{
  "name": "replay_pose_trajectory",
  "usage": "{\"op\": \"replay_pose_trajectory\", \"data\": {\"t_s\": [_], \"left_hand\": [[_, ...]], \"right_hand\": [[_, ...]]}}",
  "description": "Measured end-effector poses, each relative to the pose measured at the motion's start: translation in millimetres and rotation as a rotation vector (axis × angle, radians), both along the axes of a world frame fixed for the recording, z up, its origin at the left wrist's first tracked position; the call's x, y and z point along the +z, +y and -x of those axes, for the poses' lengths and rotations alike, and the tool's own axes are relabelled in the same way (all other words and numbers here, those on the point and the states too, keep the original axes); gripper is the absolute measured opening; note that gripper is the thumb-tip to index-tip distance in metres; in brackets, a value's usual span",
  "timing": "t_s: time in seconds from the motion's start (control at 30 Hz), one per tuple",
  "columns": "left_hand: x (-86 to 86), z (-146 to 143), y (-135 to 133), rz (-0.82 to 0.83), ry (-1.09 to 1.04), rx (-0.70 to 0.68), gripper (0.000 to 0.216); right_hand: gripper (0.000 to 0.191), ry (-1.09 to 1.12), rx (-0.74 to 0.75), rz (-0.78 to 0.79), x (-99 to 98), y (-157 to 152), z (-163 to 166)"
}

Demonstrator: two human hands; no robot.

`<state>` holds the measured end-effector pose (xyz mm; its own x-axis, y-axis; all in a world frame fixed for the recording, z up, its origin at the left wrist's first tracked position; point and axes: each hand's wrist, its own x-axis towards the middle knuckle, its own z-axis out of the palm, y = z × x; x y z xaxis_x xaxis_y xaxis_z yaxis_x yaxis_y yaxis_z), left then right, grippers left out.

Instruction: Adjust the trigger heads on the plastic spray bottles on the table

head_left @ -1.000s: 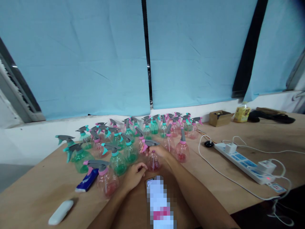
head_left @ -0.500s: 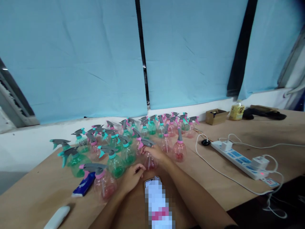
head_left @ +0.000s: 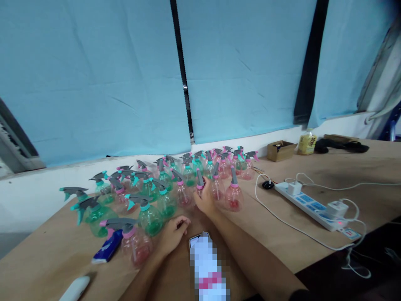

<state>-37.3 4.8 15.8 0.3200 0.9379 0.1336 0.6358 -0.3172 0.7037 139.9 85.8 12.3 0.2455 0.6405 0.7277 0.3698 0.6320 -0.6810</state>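
Note:
My right hand (head_left: 205, 196) is wrapped round a pink spray bottle (head_left: 199, 182), whose grey trigger head points up above the fingers. The hand hides most of that bottle's body. Close beside it stand another pink spray bottle (head_left: 184, 194) on the left and a third pink spray bottle (head_left: 216, 186) on the right. My left hand (head_left: 177, 230) rests on the table, fingers curled in loosely, with nothing visible in them. Just left of it is a green spray bottle (head_left: 150, 219). A phone (head_left: 196, 240), mostly pixelated, lies between my forearms.
Several more pink and green spray bottles crowd the wooden table (head_left: 247, 234) toward the wall. At the left are a blue packet (head_left: 108, 247) and a white object (head_left: 75, 288). A power strip (head_left: 308, 207) with cables, a cardboard box (head_left: 281, 150) and a yellow-labelled bottle (head_left: 307, 143) stand right.
My right hand has moved back with the pink bottle into the row, and the bottle's head has turned from pointing left to facing away. My left hand stays put. The view has shifted slightly.

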Motion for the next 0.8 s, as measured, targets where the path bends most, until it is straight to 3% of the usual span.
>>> {"op": "replay_pose_trajectory", "data": {"t_s": [0.17,0.4,0.8], "left_hand": [[-2.0,1,0,-0.011,0.002,0.000,0.037],[-4.0,1,2,-0.005,0.002,-0.007,0.039],[-0.5,0,-1,0.006,0.013,0.000,0.038]], "right_hand": [[0.054,-0.082,-0.003,-0.052,-14.6,11,-3],[0.053,-0.165,-0.153,-0.101,-17.3,16,-7],[0.066,-0.239,-0.112,-0.044,-20.2,17,-7]]}}
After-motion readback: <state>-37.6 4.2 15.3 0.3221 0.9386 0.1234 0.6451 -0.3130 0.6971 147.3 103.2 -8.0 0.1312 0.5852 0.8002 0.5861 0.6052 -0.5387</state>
